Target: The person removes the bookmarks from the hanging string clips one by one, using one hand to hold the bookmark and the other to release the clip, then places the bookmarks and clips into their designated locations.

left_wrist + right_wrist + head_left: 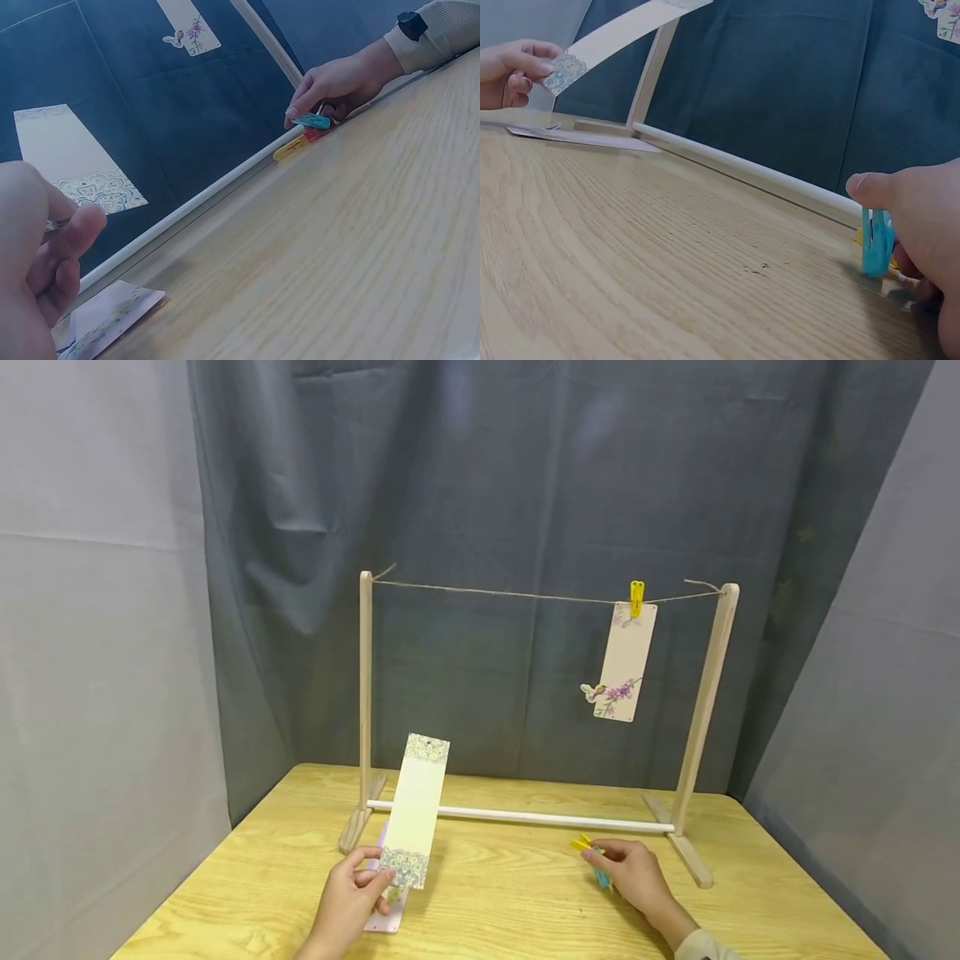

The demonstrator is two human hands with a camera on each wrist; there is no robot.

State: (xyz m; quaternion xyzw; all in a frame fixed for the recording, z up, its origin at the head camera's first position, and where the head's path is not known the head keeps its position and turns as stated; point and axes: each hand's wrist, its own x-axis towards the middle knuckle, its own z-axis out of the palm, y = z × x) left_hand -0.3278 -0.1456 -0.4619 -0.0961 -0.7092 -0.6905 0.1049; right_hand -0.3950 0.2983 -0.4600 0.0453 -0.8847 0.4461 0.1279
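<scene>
My left hand (375,878) pinches the patterned lower end of a pale yellow bookmark (417,806) and holds it upright just above the table's front left. The left wrist view shows the same bookmark (75,161) past my fingers (71,229). My right hand (606,858) rests at the front right and pinches a teal clothespin (876,241), with a yellow clothespin (581,842) lying against it. A wooden rack (365,693) carries a string (502,595). On the string a yellow clothespin (637,597) holds a flowered bookmark (626,660).
Another bookmark (387,917) lies flat on the wooden table (510,902) under my left hand. The rack's white rod (525,816) runs low across the table behind both hands. A grey curtain hangs behind the rack. The string's left and middle stretch is bare.
</scene>
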